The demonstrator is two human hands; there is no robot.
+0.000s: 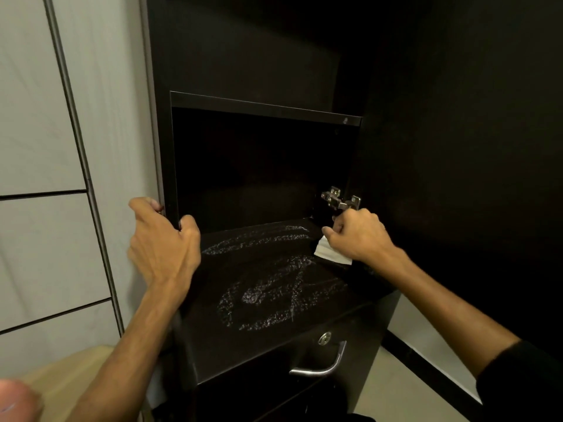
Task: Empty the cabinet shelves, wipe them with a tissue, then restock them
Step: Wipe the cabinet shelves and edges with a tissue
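The shelf (268, 278) surface is open from its front edge to the back wall. Obstacles: left hand (161, 239) on the panel at the shelf's left edge; right hand (356, 236) and hinge (339, 201) at its right rear corner.

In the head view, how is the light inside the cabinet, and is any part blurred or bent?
Head view: the cabinet interior is very dark, its back lost in shadow; wet streaks on the shelf catch the light; the hinge glints; a blurred pale shape sits bottom left; the wall strip bows from wide-angle distortion.
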